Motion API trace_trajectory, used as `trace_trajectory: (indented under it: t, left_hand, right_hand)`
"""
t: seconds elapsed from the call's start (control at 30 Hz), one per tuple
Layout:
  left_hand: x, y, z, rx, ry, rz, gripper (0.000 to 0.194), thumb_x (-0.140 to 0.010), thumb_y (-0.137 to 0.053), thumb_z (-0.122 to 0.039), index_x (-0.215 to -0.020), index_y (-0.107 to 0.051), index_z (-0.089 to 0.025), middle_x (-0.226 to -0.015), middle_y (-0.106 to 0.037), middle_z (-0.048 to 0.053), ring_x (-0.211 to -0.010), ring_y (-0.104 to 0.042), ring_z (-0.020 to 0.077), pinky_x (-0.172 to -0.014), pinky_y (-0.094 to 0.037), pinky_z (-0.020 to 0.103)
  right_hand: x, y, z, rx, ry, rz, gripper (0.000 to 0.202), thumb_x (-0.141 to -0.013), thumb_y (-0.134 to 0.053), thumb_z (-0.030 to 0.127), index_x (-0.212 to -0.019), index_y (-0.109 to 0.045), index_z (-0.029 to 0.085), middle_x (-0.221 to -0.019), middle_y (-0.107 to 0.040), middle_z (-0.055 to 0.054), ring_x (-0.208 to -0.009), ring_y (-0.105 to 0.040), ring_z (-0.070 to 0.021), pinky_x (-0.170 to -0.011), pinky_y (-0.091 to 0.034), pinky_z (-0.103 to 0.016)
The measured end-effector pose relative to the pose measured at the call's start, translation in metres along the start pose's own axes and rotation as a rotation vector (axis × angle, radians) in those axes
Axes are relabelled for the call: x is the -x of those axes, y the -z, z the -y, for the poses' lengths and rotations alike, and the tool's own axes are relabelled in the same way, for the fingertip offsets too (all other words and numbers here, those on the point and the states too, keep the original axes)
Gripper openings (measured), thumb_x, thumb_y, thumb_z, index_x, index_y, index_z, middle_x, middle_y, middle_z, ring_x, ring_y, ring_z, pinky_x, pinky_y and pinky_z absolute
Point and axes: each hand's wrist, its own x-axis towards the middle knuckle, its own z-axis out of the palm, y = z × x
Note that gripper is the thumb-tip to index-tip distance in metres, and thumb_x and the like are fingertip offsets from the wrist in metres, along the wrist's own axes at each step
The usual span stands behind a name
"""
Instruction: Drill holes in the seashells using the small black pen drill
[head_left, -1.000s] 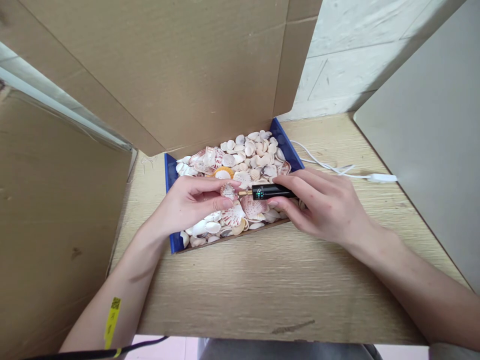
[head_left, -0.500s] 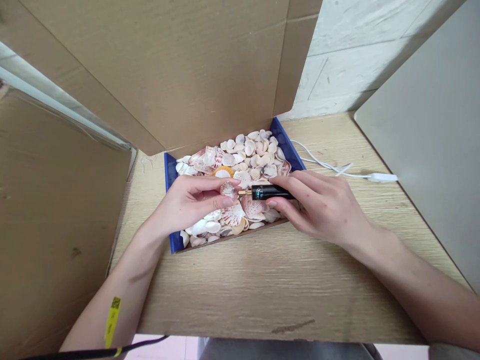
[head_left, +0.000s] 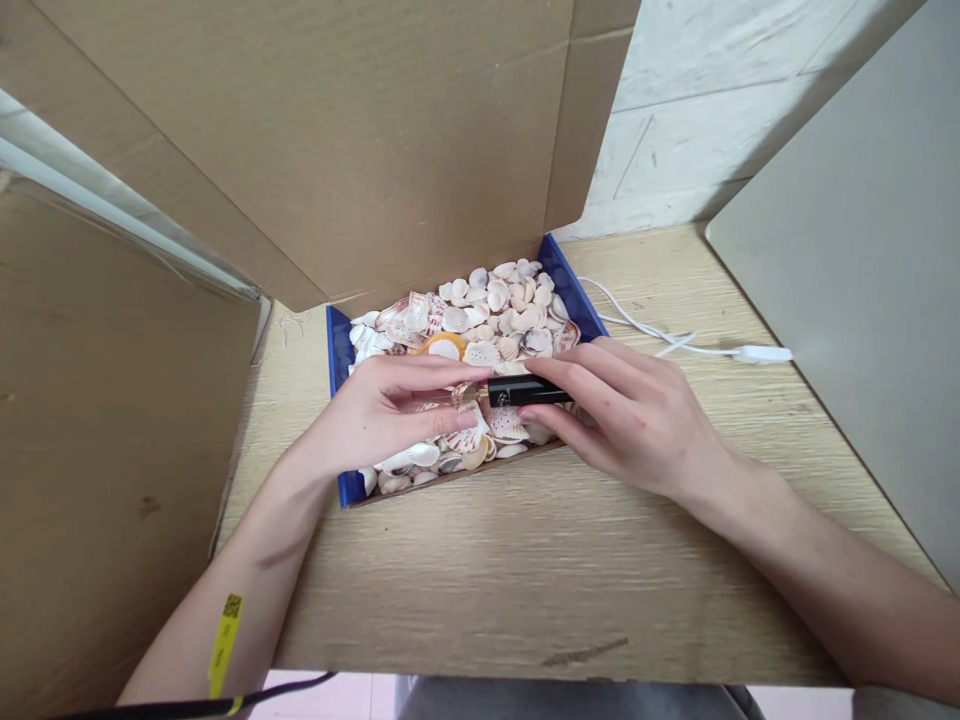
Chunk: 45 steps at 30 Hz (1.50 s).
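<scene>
My left hand [head_left: 397,400] pinches a small brownish shell [head_left: 463,393] between thumb and fingers above a tray full of shells. A black pen-style electric drill [head_left: 529,390] is gripped in my right hand [head_left: 637,415], lying level with its brass-coloured chuck facing left. Its front end is right at the shell. The drill bit is hidden there, so I cannot tell whether it has entered the shell. Under both hands lie white, pink and brown-striped seashells [head_left: 517,310], with one orange-rimmed shell [head_left: 444,346] among them.
The tray has blue side walls [head_left: 574,285] and rests on a wooden table [head_left: 525,580]. Cardboard panels [head_left: 375,130] rise behind and at the left. A white cable [head_left: 645,328] with an inline piece lies at the right, near a grey panel [head_left: 847,250].
The drill has moved slightly left, closing the gap to the shell. The shell is turned in my left fingers, and its brownish side shows. The drill's blue-lit marking no longer shows.
</scene>
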Motion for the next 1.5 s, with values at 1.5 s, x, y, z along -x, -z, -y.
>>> trace_trajectory:
  t: [1.5]
  left_hand:
    - [0.003,-0.001,0.009,0.063,-0.014,-0.214,0.026,-0.074,-0.075,-0.015,-0.096,-0.077,-0.030,-0.088,-0.078,0.001,-0.073,-0.072,0.0144,-0.064,-0.057,0.019]
  right_hand:
    - [-0.003,0.000,0.006,-0.030,-0.041,0.050,0.030,-0.094,-0.049,0.030,-0.116,-0.052,0.011,-0.091,-0.066,-0.009,-0.079,-0.062,-0.0183,-0.067,-0.051,-0.030]
